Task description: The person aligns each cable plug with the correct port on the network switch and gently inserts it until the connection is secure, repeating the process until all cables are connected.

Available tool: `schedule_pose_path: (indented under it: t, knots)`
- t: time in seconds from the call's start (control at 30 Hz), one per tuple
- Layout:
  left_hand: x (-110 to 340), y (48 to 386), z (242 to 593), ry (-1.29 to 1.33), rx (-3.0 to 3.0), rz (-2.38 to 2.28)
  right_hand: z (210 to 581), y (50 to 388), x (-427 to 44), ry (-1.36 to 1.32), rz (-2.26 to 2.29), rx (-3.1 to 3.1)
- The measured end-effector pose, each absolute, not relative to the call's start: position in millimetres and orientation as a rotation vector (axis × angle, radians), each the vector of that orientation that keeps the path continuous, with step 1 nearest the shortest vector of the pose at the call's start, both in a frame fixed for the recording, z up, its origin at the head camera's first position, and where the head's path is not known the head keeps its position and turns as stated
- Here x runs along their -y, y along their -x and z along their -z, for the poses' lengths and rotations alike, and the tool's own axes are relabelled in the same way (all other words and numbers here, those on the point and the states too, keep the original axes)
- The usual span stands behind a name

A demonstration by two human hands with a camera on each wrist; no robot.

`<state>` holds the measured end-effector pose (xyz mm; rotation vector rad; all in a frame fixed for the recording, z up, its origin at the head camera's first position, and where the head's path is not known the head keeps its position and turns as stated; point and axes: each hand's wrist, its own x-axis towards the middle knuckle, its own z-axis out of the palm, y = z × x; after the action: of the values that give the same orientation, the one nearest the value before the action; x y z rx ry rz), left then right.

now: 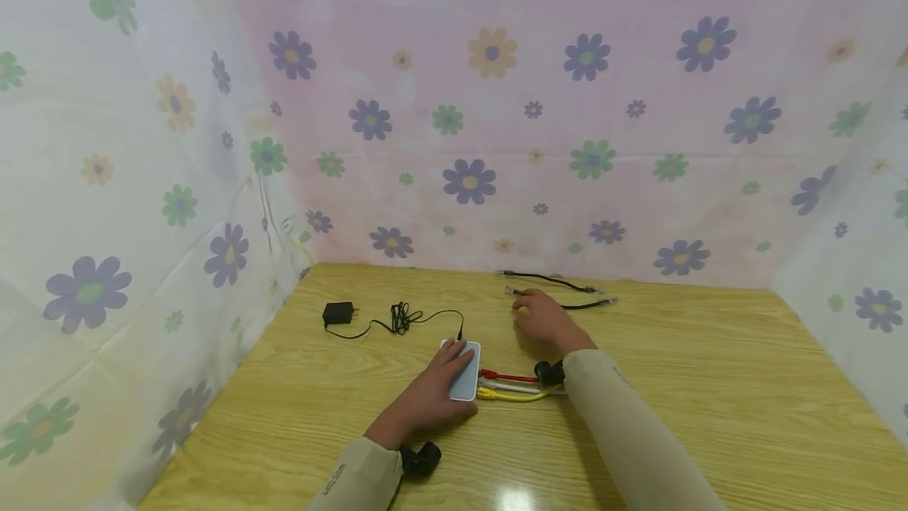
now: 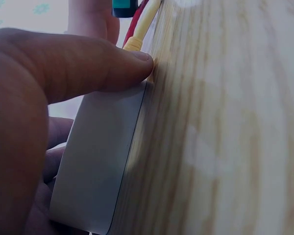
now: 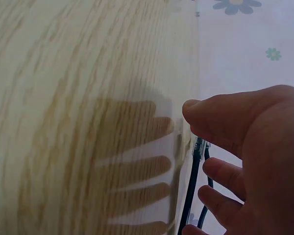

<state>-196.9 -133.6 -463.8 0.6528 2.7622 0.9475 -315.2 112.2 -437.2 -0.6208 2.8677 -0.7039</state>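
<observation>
My left hand [image 1: 426,397] holds a white box-shaped network device [image 1: 464,381] on the table, its fingers spread over the top. In the left wrist view the thumb [image 2: 98,68] lies along the device's end, beside a yellow plug [image 2: 133,44]. Red [image 1: 514,376], white [image 1: 516,388] and yellow [image 1: 518,397] network cables run out of the device's right side. My right hand [image 1: 546,320] is over the nearer short black network cable [image 1: 592,305]. In the right wrist view its thumb and fingers are apart around that cable's clear plug [image 3: 198,145].
Behind the right hand lies a second short black cable [image 1: 546,277]. A black power adapter [image 1: 339,312] sits at the left, its bundled cord [image 1: 400,320] leading to the device's far end. Flower-patterned cloth [image 1: 496,211] hangs behind the wooden table [image 1: 709,385] and on both sides.
</observation>
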Motion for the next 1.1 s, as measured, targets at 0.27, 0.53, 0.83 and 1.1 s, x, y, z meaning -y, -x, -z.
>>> schedule_pose_path:
  t: [0.27,0.53,0.83,1.1]
  knots:
    - [133.5,197.0,463.5,-0.660,-2.757,-0.965,438.7,320.0,-112.3,0.566,0.657,-2.905]
    - [133.4,196.2,463.2,-0.652,-2.754,-0.961,441.2,321.6,-112.4,0.530,0.615,-2.918]
    - [132.8,194.8,461.1,-0.666,-2.768,-0.941,438.8,321.1,-112.4,0.491,0.589,-2.973]
    - [132.6,195.1,461.8,-0.660,-2.765,-0.950,443.6,321.7,-112.7,0.478,0.477,-3.003]
